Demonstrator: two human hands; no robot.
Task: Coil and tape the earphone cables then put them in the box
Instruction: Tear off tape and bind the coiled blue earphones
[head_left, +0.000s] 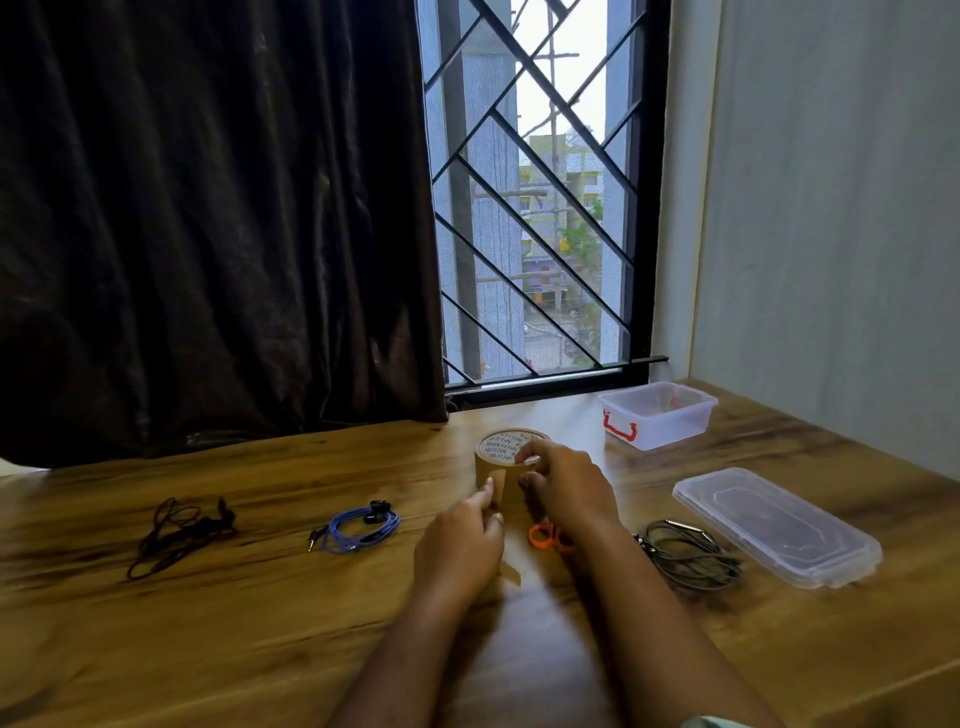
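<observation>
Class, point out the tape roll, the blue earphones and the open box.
tape roll (500, 447): head view, printed core.
blue earphones (337, 530): head view, left bend of coil.
open box (672, 432): head view, near side wall.

Dark curtain (208, 234), barred window (535, 208), wooden table (208, 623), grey wall (831, 208)

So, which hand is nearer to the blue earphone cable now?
Left. The left hand is just right of the blue earphone cable, apart from it, pinching the tape strip. The right hand is farther right, holding the tape roll.
</observation>
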